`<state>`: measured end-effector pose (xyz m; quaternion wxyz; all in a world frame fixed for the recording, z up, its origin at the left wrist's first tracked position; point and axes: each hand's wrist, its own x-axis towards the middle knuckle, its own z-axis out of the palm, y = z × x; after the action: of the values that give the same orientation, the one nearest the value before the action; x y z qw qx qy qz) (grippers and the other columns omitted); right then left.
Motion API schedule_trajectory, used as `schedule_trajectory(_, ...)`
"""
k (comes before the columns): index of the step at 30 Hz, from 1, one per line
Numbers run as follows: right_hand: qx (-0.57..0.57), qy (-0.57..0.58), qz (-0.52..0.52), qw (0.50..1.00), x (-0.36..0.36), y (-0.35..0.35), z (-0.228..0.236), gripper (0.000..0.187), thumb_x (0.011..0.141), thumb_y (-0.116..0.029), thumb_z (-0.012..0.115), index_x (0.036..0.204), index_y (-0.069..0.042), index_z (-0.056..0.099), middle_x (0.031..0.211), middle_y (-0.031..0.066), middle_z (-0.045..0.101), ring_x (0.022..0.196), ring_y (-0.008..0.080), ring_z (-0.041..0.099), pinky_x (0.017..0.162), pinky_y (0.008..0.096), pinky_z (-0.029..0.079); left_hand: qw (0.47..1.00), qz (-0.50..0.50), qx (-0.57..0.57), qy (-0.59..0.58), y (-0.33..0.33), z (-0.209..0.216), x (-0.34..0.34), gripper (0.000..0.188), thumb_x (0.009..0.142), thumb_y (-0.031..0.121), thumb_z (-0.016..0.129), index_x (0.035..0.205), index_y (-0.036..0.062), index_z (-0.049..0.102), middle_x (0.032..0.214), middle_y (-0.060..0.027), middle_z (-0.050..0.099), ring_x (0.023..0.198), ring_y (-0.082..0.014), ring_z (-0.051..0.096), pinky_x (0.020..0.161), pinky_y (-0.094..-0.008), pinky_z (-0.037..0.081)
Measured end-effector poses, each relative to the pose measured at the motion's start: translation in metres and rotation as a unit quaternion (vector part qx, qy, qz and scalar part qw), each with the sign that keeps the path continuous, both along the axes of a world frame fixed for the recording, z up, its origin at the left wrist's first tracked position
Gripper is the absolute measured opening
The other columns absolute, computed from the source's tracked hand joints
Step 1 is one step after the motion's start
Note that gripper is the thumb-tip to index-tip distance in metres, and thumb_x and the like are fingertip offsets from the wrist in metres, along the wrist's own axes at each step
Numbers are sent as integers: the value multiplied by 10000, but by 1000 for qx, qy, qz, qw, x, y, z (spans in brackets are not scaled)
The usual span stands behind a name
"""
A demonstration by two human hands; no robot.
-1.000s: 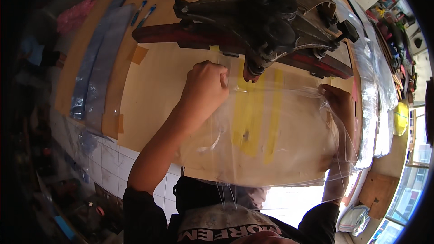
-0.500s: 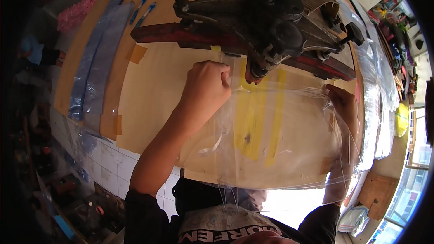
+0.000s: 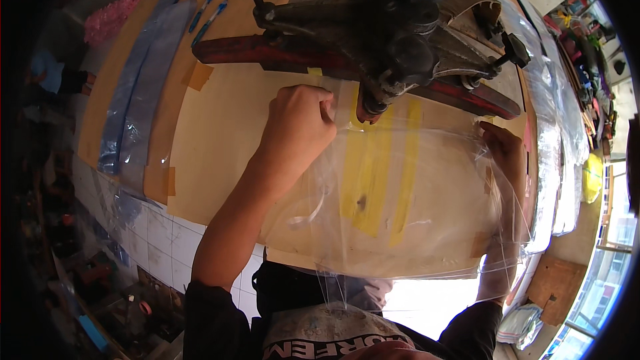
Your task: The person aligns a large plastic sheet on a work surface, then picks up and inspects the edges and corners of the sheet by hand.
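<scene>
Your left hand (image 3: 300, 117) and right hand (image 3: 505, 149) each grasp the far edge of the clear plastic sheet (image 3: 447, 177) between clenched fingers (image 3: 326, 108). It spreads over the tan board (image 3: 217, 127) with yellow tape strips (image 3: 365, 190), near the dark red bar (image 3: 300, 55).

Plastic film (image 3: 447, 180): over cardboard sheet (image 3: 220, 127), between left hand (image 3: 300, 118) and right hand (image 3: 505, 148)
Press bar (image 3: 240, 51): behind hands, apparently above cardboard sheet
Pens (image 3: 211, 23): behind press bar's left end
Plastic strips (image 3: 143, 97): left of cardboard sheet
</scene>
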<state>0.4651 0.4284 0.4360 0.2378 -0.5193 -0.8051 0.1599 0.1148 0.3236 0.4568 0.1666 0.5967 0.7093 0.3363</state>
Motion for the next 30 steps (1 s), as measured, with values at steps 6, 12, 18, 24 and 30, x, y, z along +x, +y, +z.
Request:
schedule_trajectory(6, 6, -7, 1, 1000, 1, 0, 1, 260, 791, -25, 534, 998, -82, 679, 795, 125, 665, 706, 192, 656, 644, 289, 494, 999, 15, 39, 3, -1, -4, 1, 153, 766, 2, 543, 853, -28, 665, 795, -220, 628, 768, -367, 623, 700, -351, 492)
schedule_trajectory(12, 21, 0, -1, 1000, -1, -3, 2, 247, 782, -30, 548, 987, -65, 680, 782, 131, 663, 701, 193, 658, 651, 294, 493, 998, 15, 50, 40, -2, -3, 4, 217, 761, -8, 535, 937, -15, 661, 804, -218, 634, 767, -366, 623, 709, -370, 495)
schedule_trajectory(18, 17, 5, -12, 1000, 4, 1, -7, 242, 771, -33, 551, 966, -73, 688, 777, 125, 664, 702, 217, 659, 660, 301, 496, 993, 10, 69, 92, 1, -5, 7, 47, 682, -59, 523, 643, -45, 543, 637, -227, 564, 639, -396, 576, 603, -429, 478)
schedule_trajectory(24, 7, 24, -13, 1000, 0, -1, -5, 222, 773, -56, 559, 947, -86, 695, 770, 125, 663, 706, 223, 660, 659, 310, 496, 993, 12, 84, 83, 1, -7, 6, 40, 643, -69, 521, 644, -42, 551, 651, -229, 571, 653, -398, 580, 617, -435, 486)
schedule_trajectory(30, 25, 6, -36, 999, 0, -6, 1, 220, 768, -71, 563, 937, -101, 699, 776, 132, 660, 707, 237, 657, 661, 322, 496, 995, 10, 64, 79, 5, -7, 9, 80, 692, -41, 517, 696, -26, 595, 680, -219, 589, 685, -399, 587, 649, -442, 484)
